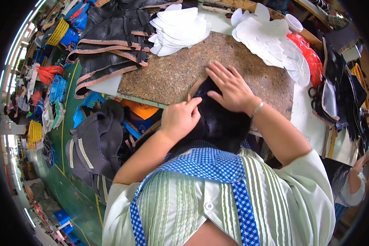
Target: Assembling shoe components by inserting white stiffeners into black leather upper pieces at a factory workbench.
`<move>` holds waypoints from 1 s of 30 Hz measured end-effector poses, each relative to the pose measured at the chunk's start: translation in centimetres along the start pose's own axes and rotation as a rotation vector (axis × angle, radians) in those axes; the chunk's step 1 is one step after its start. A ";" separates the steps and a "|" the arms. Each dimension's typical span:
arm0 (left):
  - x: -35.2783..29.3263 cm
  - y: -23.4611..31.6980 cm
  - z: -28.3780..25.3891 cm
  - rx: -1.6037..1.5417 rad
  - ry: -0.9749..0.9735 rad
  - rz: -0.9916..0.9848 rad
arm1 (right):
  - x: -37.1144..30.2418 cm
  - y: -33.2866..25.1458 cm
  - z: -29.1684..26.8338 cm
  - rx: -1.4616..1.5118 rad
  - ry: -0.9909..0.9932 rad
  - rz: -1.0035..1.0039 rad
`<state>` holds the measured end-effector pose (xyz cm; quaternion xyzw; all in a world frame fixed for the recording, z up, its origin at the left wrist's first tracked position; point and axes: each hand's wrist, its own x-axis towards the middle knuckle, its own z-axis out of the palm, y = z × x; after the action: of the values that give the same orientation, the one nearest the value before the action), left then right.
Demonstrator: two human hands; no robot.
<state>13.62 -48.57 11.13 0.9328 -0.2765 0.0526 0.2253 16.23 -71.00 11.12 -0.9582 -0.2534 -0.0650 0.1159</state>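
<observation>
1. Black piece (227, 121): lies over the near part of a brown board, under both hands, and reaches down to a blue-checked apron (209, 164).
2. Brown board (168, 84): speckled, worn, set on a white tabletop (309, 108).
3. On and around the board: one pile of white cut shapes (178, 30) at the far left, another white pile (268, 39) at the far right; a red bag (306, 55) beside the latter.
4. Left of the board: stacked black parts (110, 45) with tan edging.
5. Below, left: grey parts (96, 143) with pale strips; green floor (76, 192) with yellow lines; yellow basket (58, 32) farther off.
6. Black piece, appearance: dark, soft-looking, faintly glossy, folded toward the wearer; tan border along its upper left edge.
7. Right hand (232, 88): laid flat, fingers extended, grasping nothing.
8. Left hand (179, 119): fingers curled, index finger touching the piece's left side; whether it pinches the material cannot be told.
</observation>
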 end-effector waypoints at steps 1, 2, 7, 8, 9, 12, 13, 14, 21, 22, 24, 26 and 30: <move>0.4 -0.3 -0.2 0.003 -0.003 0.032 | 0.2 0.0 0.2 -0.025 0.025 0.026; 0.8 -0.6 -0.5 0.028 -0.013 0.057 | 0.0 -0.4 0.2 -0.033 0.076 0.014; 3.5 -2.3 -1.2 0.042 -0.083 0.137 | -7.2 -3.4 -3.6 0.223 -0.219 -0.236; 4.3 -2.1 -1.8 0.085 -0.119 0.171 | -8.2 -3.2 -4.3 0.217 -0.242 -0.198; 4.5 -2.2 -1.7 0.087 -0.114 0.173 | -9.0 -3.1 -4.6 0.195 -0.264 -0.166; 5.6 -2.5 -1.9 0.121 -0.202 0.166 | -10.1 -3.0 -4.4 0.096 -0.124 -0.160; 5.5 -2.4 -2.2 0.117 -0.139 0.232 | -10.1 -2.7 -3.9 0.138 -0.045 -0.129; 5.5 -2.1 -2.5 0.116 -0.074 0.298 | -10.0 -2.4 -3.9 0.179 0.037 -0.100; 0.9 2.0 -10.0 -1.317 -0.539 0.228 | -4.6 -6.3 -15.5 0.500 0.335 0.152; 0.5 4.1 -11.6 -1.165 -0.400 0.118 | -4.3 -6.6 -16.4 0.541 0.318 0.132; -0.2 6.7 -12.2 -0.984 -0.027 -0.006 | -3.5 -7.2 -17.8 0.563 0.305 0.098; 0.3 6.5 -14.1 -0.924 -0.008 -0.165 | -2.5 -7.3 -19.8 0.619 0.214 0.100; 2.6 5.9 -18.1 -1.203 -0.014 -0.068 | 0.0 -5.3 -23.8 0.703 -0.298 0.079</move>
<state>13.07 -46.08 30.21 0.6501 -0.2291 -0.1266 0.7133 12.01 -72.62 35.03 -0.8681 -0.2370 0.1702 0.4016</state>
